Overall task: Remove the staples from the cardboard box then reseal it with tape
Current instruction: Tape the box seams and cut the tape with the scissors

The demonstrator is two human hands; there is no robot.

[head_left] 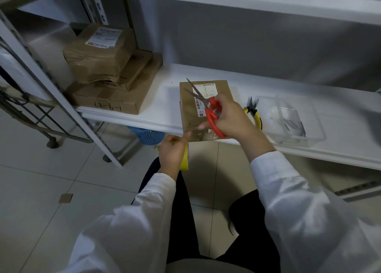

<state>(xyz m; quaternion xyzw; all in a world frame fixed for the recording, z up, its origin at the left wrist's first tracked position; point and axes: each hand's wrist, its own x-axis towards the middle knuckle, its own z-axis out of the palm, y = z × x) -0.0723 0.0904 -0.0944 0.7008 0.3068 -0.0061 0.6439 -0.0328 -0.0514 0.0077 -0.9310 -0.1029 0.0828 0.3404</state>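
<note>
One scissors, one box, three stacked boxes.

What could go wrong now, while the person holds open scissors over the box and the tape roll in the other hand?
The open blades of the scissors in the right hand point across the cardboard box and could slip and scratch its label. The left hand, holding the yellow tape roll, is close to the cutting area, so a finger might be nicked.
</note>
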